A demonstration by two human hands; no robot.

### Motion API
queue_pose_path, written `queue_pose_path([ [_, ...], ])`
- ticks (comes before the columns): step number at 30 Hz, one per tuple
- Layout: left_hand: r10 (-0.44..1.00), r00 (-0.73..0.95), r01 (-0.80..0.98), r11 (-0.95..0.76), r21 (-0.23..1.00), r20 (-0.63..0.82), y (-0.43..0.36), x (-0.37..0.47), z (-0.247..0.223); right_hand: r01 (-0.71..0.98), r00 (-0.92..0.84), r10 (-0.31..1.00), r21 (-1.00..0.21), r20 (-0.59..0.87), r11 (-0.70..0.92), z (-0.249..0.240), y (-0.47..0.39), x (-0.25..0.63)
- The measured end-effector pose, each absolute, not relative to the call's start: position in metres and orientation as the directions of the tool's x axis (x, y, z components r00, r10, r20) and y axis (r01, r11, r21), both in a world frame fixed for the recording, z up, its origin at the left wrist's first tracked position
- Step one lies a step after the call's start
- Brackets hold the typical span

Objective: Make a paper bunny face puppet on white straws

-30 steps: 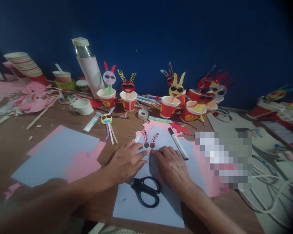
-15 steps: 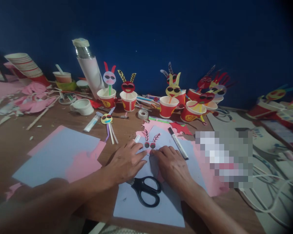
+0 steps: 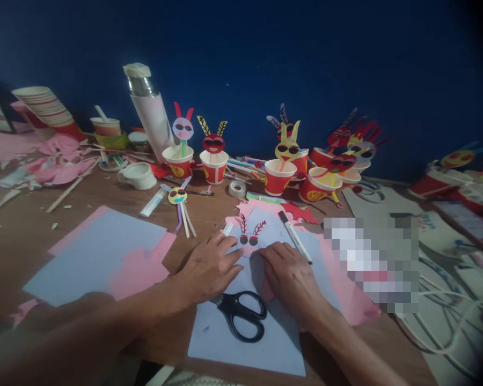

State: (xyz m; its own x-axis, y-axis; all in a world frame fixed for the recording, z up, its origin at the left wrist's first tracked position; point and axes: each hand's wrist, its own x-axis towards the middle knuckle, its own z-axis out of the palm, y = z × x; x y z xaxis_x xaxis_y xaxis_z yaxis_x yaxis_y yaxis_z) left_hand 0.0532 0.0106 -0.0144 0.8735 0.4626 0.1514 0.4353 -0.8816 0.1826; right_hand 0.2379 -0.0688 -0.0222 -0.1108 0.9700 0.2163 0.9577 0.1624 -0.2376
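Note:
A small paper face (image 3: 248, 249) with dark oval glasses and two leaf-patterned ears lies on pale blue sheets (image 3: 245, 354). My left hand (image 3: 213, 265) rests at its left side with fingers stretched out, the fingertips by the face's edge. On the other side my right hand (image 3: 287, 271) lies with loosely bent fingers, just off the face; their tips are partly hidden, and I see nothing held. Black-handled scissors (image 3: 243, 316) lie below, between my wrists, their blades hidden under my left hand. A white marker with a black cap (image 3: 295, 237) lies beyond my right hand.
Red paper cups (image 3: 279, 177) with decorated paper faces stand along the back. A flask (image 3: 151, 118), a white mug (image 3: 137, 176) and a tape roll (image 3: 237, 188) are nearby. Pink and blue sheets (image 3: 92, 262) lie left; cables (image 3: 438, 300) run at the right.
My right hand has shifted slightly right, its fingertips moving off the paper face and uncovering its right edge. My left hand stays almost where it was. The view has moved a little.

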Motion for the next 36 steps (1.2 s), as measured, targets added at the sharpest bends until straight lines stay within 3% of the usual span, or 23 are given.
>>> queue_pose_path([
  [4, 0.468, 0.869, 0.439, -0.879, 0.184, 0.163, 0.0105, 0.0534, -0.0138, 0.96, -0.114, 0.966, -0.224, 0.234, 0.167, -0.0221, -0.0695, 0.2382],
  [11, 0.466, 0.864, 0.429, -0.88, 0.205, 0.19, 0.0122, 0.0533, -0.0141, 0.98, -0.149, 0.959, -0.094, 0.241, 0.176, -0.0287, -0.0697, 0.2363],
  [36, 0.5, 0.836, 0.411, -0.842, 0.349, 0.224, 0.0155, 0.0517, -0.0171, 0.963, -0.17, 0.957, -0.166, 0.234, 0.212, -0.0241, -0.0685, 0.2393],
])
